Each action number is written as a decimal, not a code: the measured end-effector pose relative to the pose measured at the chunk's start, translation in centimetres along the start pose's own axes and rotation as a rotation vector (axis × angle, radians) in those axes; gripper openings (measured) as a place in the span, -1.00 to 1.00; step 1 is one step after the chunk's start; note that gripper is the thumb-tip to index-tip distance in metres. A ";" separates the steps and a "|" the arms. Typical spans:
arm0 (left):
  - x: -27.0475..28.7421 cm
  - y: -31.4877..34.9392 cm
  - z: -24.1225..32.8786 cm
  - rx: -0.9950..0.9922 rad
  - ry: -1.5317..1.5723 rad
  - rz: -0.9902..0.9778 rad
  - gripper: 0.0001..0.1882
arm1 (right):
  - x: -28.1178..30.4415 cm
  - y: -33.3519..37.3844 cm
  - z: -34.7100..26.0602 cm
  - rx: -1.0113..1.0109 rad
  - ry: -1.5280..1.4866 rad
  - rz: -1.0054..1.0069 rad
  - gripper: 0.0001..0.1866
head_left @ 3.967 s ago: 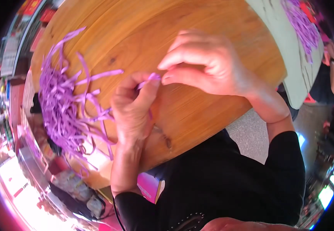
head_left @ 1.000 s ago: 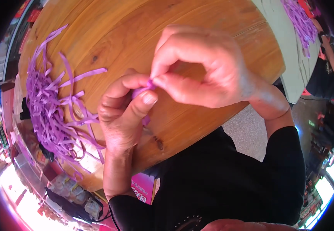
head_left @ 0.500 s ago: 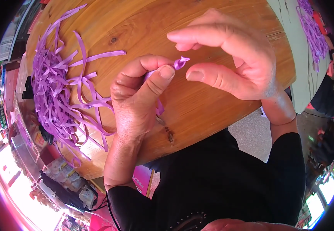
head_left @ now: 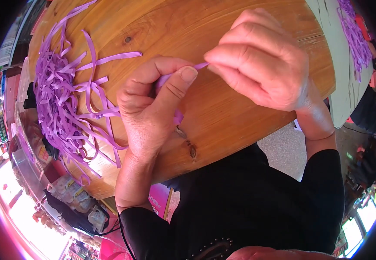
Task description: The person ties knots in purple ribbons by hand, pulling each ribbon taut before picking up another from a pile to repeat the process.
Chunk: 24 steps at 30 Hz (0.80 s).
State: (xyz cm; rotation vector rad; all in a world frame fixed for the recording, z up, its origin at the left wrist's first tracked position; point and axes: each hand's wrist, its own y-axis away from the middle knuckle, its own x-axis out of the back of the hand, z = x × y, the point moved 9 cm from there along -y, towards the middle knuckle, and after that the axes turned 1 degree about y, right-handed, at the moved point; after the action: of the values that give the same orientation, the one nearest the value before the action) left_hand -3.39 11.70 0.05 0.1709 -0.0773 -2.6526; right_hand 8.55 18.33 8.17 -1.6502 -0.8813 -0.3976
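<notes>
Between thumb and forefinger, my left hand (head_left: 153, 95) pinches a thin purple ribbon (head_left: 202, 66). A short stretch of it spans the small gap to my right hand (head_left: 261, 63), whose thumb and fingertips are closed on its end. More purple ribbon shows behind my left fingers and hangs below the palm; the rest is hidden by the hand. To the left of my left hand, a tangled heap of purple ribbons (head_left: 58, 99) lies on the wooden table (head_left: 222, 125), several loose ends spreading toward my wrist.
A pale board or tabletop (head_left: 346, 86) adjoins the table at the right, with another bunch of purple ribbons (head_left: 356, 43) on it. Bags and packets (head_left: 73, 195) stand beyond the table's left edge. A pink printed box (head_left: 160, 198) is below the near edge.
My right hand has gone from open fingers to a pinch on the ribbon's end. The curled tip is now drawn out into a straight strand. My left hand has shifted slightly left.
</notes>
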 end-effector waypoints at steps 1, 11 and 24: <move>0.6 0.0 0.2 -0.005 -0.009 0.034 -0.93 | 0.7 -1.1 0.5 -0.160 -0.020 -0.074 -0.74; 1.1 -0.3 0.1 -0.031 0.048 0.052 -0.93 | 0.7 -1.5 2.0 -0.366 -0.149 -0.165 -0.82; 0.4 0.0 -0.3 0.061 0.101 0.030 -0.93 | -0.4 0.3 2.1 -0.225 -0.149 0.040 -0.68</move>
State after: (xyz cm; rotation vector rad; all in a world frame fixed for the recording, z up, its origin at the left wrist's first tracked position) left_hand -3.73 11.52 -0.31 0.3214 -0.1259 -2.6085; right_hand 8.08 20.16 7.08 -1.9213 -0.9385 -0.3598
